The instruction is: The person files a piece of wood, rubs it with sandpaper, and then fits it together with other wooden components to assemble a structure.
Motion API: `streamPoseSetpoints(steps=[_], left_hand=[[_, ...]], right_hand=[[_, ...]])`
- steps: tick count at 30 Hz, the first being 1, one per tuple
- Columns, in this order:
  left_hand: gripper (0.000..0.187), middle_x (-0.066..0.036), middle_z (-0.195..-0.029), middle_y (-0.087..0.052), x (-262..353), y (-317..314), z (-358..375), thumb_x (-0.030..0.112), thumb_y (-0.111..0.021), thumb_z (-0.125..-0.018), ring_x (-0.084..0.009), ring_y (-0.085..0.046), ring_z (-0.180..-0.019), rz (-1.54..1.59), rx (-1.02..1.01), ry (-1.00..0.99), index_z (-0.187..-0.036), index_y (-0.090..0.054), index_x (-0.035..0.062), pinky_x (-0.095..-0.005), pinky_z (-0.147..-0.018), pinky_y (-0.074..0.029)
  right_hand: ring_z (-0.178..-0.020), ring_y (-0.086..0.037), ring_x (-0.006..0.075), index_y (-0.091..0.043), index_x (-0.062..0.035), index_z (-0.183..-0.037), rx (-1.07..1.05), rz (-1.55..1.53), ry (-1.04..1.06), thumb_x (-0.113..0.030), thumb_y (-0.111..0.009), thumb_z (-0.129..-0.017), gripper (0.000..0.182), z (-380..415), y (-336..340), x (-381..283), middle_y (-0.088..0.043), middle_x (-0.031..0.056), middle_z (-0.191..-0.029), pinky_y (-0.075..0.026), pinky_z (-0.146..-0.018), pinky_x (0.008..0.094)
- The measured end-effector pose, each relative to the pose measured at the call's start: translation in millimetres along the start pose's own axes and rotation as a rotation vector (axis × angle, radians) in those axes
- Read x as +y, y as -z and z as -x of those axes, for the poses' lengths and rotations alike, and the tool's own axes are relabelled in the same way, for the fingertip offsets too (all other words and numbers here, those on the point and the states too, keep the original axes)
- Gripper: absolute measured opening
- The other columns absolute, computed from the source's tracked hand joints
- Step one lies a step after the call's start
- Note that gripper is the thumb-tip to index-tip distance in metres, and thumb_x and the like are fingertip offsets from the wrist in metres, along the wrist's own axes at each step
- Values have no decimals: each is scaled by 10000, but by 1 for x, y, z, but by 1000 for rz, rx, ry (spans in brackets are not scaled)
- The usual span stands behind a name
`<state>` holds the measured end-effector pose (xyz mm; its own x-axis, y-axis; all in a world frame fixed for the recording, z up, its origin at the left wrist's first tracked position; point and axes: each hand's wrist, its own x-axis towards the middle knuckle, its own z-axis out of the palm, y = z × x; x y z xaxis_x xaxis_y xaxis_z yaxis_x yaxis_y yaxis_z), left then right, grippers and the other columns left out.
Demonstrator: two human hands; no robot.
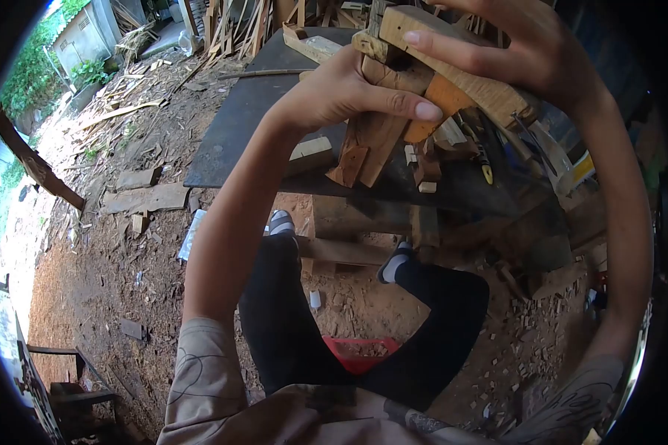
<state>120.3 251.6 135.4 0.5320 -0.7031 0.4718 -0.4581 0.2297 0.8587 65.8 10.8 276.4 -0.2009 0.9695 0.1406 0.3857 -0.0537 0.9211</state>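
Observation:
At the top of the head view, my left hand (352, 93) is closed round a brown wooden piece (382, 137), its thumb lying across the front. My right hand (508, 55) reaches over a pale, curved wooden block (441, 52) and grips it from above, fingers on its top face. The block slants down to the right, just above the brown piece. Between them shows an orange piece (445, 100). How the pieces touch is partly hidden by my fingers.
A dark tabletop (234, 133) lies under my hands, with a pale wood block (310, 154), tools with a yellow tip (487, 174) and offcuts. Below are my legs and a red seat (360, 354). Wood scraps litter the ground; stacked sticks (256, 26) stand behind.

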Motion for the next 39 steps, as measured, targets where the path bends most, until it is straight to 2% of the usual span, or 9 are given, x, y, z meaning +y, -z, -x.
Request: streamPoseSetpoints(steps=[17,20,25,26,29,32,35,37,39], left_hand=[[578,-100,-1121,-811,-8,6,8,283,-1023,-790,-212,-772,-1042,-45,14,-12,-1231,-778,0,-348,-955,-626],[600,-107,-1122,-809,-4,1,7,285,-1030,-775,-211,-774,-1036,1,36,-51,-1240,-777,2,-346,-951,-629],[594,-109,-1116,-810,-4,-7,6,263,-1026,-772,-209,-776,-1040,-51,30,-146,-1244,-777,2,-346,-968,-628],[587,-107,-1109,-811,-4,-8,5,258,-1024,-774,-210,-777,-1042,-64,27,-157,-1242,-778,1,-347,-972,-627],[558,-99,-1066,-812,-2,-4,6,260,-1025,-777,-204,-782,-1003,-112,10,-156,-1210,-787,1,-344,-930,-639],[533,-88,-1026,-813,-5,0,7,267,-1024,-782,-196,-786,-942,-68,20,-147,-1178,-794,-6,-333,-847,-650],[530,-70,-993,-814,-10,-1,7,282,-1021,-791,-173,-786,-870,-88,94,-153,-1166,-792,-14,-311,-778,-653],[487,-56,-952,-815,-11,1,8,268,-1006,-818,-155,-784,-842,-124,91,-108,-1159,-796,-9,-300,-771,-652],[434,-45,-914,-814,-12,-1,8,255,-991,-842,-137,-778,-807,-100,100,-119,-1137,-804,-2,-286,-746,-645]], right_hand=[[-790,-664,137,-750,-373,-1366,-47,115,-32,-116,-763,-931,506,-14,-5,-3,-673,13,-1139,-564,-690,275],[-815,-681,159,-711,-337,-1437,-262,75,-223,-133,-770,-952,530,-26,13,-14,-672,7,-1135,-584,-722,297],[-882,-709,220,-589,-218,-1577,-32,-239,-531,-160,-773,-1027,582,-2,-2,-25,-676,38,-1140,-611,-758,369],[-901,-714,232,-565,-199,-1595,-91,-210,-649,-169,-770,-1041,591,13,0,-33,-682,53,-1160,-616,-769,382],[-1053,-727,221,-556,-184,-1591,-77,-429,-1065,-186,-768,-1043,588,22,20,-67,-668,134,-1433,-630,-904,365],[-1145,-728,194,-665,-21,-1429,302,-773,-1279,-128,-804,-1009,456,49,-2,-114,-756,82,-1256,-565,-1014,329],[-1087,-731,168,-660,-15,-1413,325,-952,-1561,-191,-764,-1056,412,31,-8,-160,-766,72,-1164,-551,-967,305],[-1036,-738,170,-665,-19,-1366,233,-921,-1476,-271,-736,-1087,382,4,-7,-171,-767,74,-1093,-553,-926,299],[-1091,-722,199,-652,-8,-1337,102,-886,-1433,-307,-699,-1113,377,-16,-4,-176,-749,95,-1144,-533,-998,341]])
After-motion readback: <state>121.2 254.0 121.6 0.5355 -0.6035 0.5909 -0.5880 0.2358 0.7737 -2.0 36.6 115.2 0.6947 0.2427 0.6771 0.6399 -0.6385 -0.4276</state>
